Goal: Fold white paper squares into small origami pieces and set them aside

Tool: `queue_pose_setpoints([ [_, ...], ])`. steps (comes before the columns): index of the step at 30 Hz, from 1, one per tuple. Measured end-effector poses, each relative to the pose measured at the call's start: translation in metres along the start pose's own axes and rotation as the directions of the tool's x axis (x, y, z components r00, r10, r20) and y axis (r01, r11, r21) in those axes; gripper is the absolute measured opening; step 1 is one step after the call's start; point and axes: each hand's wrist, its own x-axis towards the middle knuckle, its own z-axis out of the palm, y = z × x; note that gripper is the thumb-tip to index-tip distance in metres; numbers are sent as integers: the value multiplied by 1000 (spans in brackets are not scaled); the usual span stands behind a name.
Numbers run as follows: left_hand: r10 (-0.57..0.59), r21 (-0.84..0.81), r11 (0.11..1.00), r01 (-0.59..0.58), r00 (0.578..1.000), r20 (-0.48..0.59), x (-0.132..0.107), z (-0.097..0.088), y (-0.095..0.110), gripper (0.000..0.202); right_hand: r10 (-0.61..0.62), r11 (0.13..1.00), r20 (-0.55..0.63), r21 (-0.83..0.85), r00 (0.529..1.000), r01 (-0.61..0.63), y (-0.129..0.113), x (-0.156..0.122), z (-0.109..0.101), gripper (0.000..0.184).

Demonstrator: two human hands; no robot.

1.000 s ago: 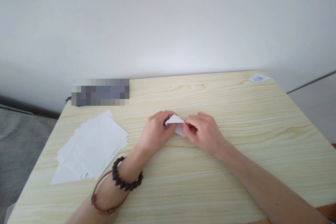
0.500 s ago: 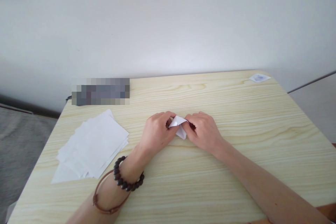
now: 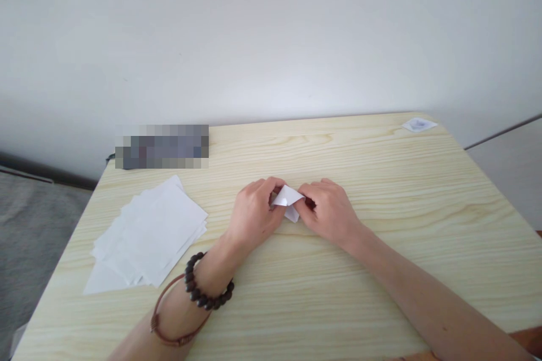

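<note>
The small folded piece of white paper sits right between the two hands, near the middle of the pale wooden table. The left hand comes to it from the left and the right hand from the right, and both touch it, so neither hand is nearer than the other. Both hands are closed narrow, with the fingertips pinching the paper at its two sides. The paper appears to be lifted a little at its far part, while one white tip points down toward the near edge of the table. Its long axis seems to run from far to near, across the line between the hands, but the fingers hide much of it and I cannot tell this surely.

On the left wrist there is a bracelet of dark round wooden beads and a thin brown cord band. A loose pile of flat white paper sheets lies well apart at the left. A small white paper scrap lies at the far right corner. A dark blurred object is at the far left edge. Nothing stands between the hands and the folded piece.
</note>
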Motion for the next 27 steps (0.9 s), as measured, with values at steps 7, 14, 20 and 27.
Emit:
queue_pose_setpoints([
  [7, -28, -4, 1000, 28, 1000, -13, -1, 1, -2, 22, 33, 989, -34, 143, 999, -28, 2, -1, 0, 9],
  [14, -17, 139, 990, 20, 1000, -22, 2, 0, -4, 25, 48, 971, -77, 237, 996, -28, 8, 2, 0, 12],
  [20, 38, 179, 983, -37, 999, -1, 3, -3, -4, 18, 61, 975, -58, 216, 996, -47, 10, 3, 3, 14],
  [27, 11, 192, 981, -15, 1000, 22, 4, -3, -3, 11, 10, 978, -36, 210, 999, -3, 9, 2, 2, 10],
])
